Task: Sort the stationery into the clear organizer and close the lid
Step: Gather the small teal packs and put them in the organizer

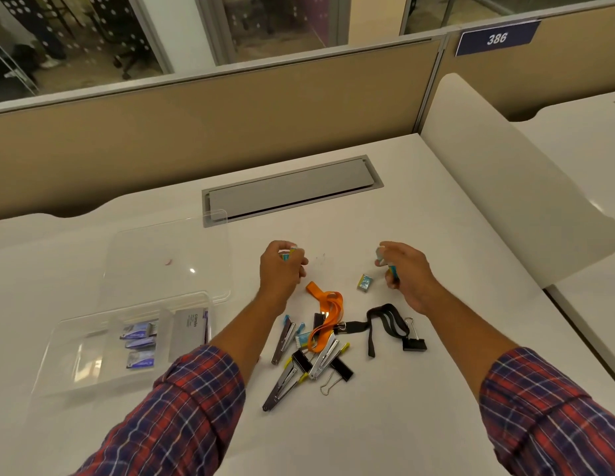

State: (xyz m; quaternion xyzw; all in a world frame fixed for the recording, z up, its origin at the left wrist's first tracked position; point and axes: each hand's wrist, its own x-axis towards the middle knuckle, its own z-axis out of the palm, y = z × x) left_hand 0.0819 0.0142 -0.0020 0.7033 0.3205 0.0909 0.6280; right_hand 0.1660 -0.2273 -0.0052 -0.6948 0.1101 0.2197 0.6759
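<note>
While both hands hover mid-frame: small packets pinched in each.
Left hand: curled round a small packet.
Right hand: pinching teal packets.
Organizer: lower left, lid open; left hand nearer.
Loose packet: just beside right hand.

Grey cable hatch, beige partition — "386" sign, perhaps chairs beyond.

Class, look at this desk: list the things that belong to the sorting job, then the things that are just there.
Belong to the job:
clear organizer, lid open
small blue packs already inside
loose blue pack
staplers
binder clip
orange lanyard
black lanyard
left hand and right hand, each holding small packs

Just there:
grey cable hatch
386 sign
desk partition
</note>
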